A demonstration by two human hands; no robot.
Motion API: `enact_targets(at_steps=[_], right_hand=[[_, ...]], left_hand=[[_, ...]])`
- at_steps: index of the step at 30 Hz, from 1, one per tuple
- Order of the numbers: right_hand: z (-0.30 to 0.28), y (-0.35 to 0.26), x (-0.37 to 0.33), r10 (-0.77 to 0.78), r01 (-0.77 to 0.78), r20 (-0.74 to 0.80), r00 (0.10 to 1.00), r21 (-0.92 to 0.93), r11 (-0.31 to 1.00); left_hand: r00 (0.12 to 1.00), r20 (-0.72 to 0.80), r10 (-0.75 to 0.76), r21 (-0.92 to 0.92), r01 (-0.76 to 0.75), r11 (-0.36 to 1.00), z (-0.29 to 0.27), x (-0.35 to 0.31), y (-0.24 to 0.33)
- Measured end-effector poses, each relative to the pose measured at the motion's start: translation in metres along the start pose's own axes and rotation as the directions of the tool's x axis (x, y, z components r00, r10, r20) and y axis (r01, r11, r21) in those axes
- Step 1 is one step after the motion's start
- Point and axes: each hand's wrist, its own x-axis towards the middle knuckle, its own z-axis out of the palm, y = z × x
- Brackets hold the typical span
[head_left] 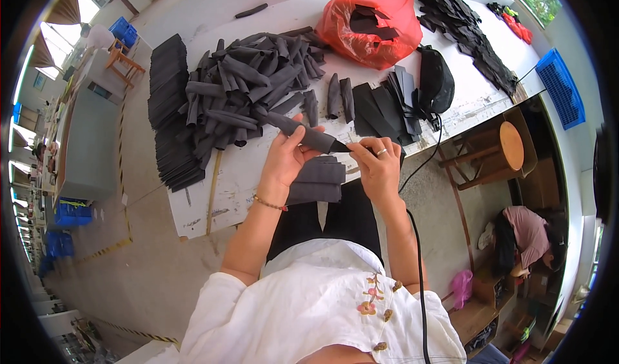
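Note:
In front of me, above the table's near edge, my left hand is closed around a dark grey fabric tube, thumb on top. At the tube's right end, my right hand pinches a black pointed piece that reaches into the opening; how far in is hidden. Several flat dark grey fabric pieces lie below my hands at the table edge. A heap of similar grey tubes lies beyond my left hand. Flat black pieces are fanned out past my right hand.
A long stack of dark pieces lines the table's left side. A red plastic bag holding dark pieces, a black pouch and a black pile stand farther back. A black cable hangs at right, near a wooden stool and another person.

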Motion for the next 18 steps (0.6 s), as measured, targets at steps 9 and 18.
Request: enact_targets(at_steps=[9,18], right_hand=[[0.002,-0.008,0.000,-0.112,0.098,-0.078,0.991,-0.166,0.981],[-0.007,-0.003,0.006,-0.216,0.207,-0.058,0.975,-0.127,0.970]], left_hand=[[0.999,0.020,0.032,0.091,-0.033,0.995,0.008,-0.004,-0.004],[0.985,0.115,-0.129,0.035,0.126,0.991,-0.004,0.006,0.012]])
